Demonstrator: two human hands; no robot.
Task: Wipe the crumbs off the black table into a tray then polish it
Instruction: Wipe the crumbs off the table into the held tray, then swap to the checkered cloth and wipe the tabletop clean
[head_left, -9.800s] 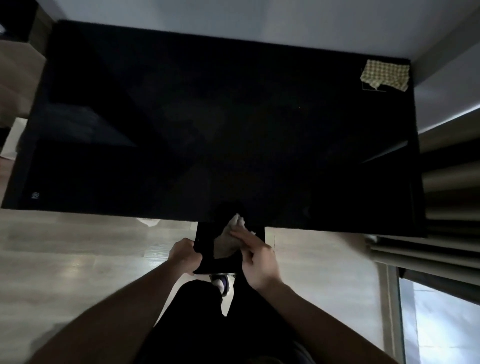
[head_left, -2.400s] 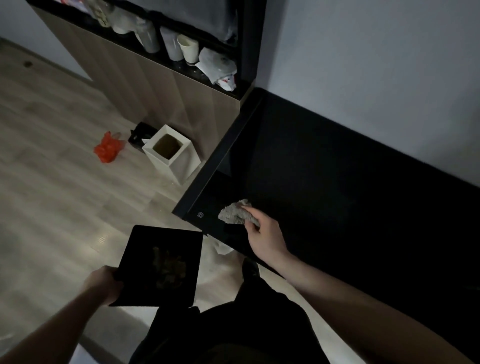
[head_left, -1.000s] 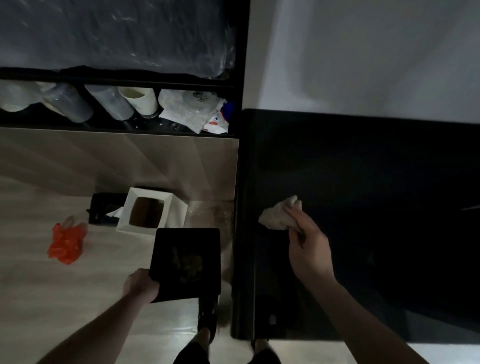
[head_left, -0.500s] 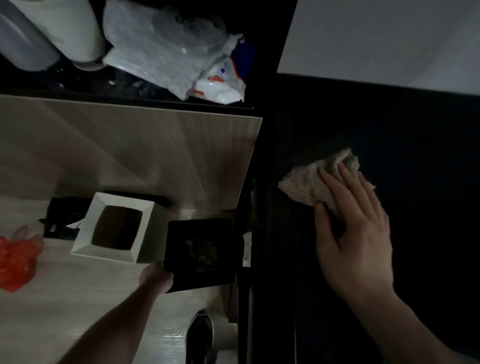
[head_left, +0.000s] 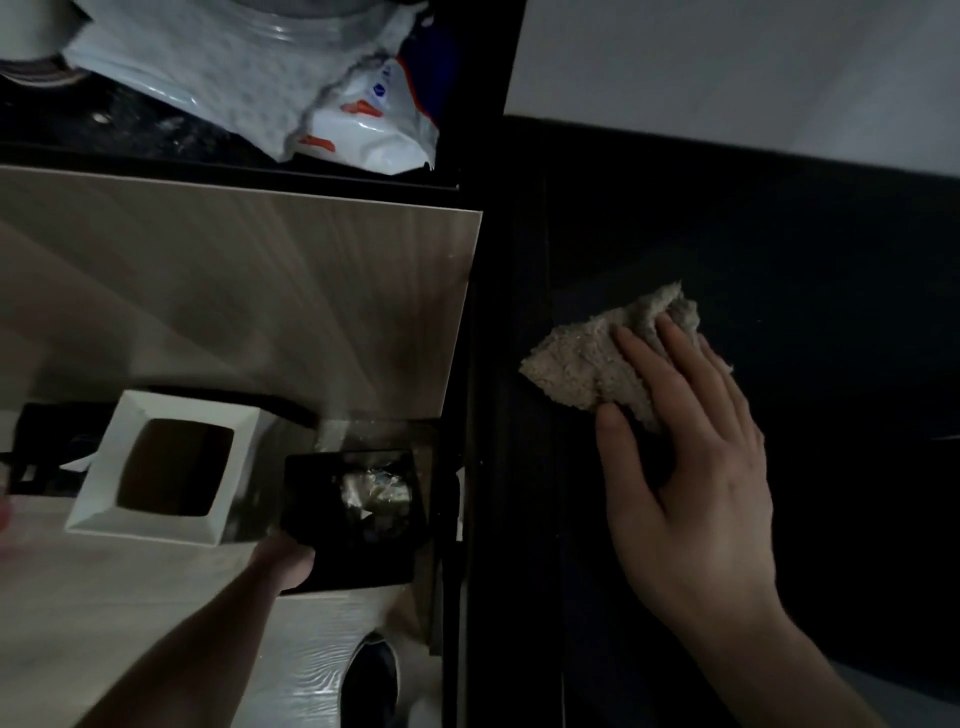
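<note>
right hand (head_left: 696, 478): flat on the cloth (head_left: 597, 364), fingers straight and slightly spread, thumb out at the cloth's near edge; pressing, not pinching.
cloth: bunched, grey-beige, on the table (head_left: 779, 249) near its left edge, not over it.
left hand (head_left: 288, 564): grips the near corner of the tray (head_left: 332, 540); fingers mostly hidden under it, so cannot tell how they lie.
tray: black, held below table level, just beside the table's left edge, close to the white bin (head_left: 156, 467); a pale pile of debris (head_left: 376, 491) sits in it.
crumbs on table: too dark to tell.
risk, gap: tray appears to stand a little off the edge; a sweep could drop crumbs to the floor (head_left: 104, 623) between them.
risk, tilt: one-corner grip; if the tray dips, the pile slides out.
risk, sweep speed: a fast push may throw crumbs past the tray.
risk, cloth: loose folds may trap crumbs and smear them at the polish step.
risk, light: dim scene; missed patches likely.
</note>
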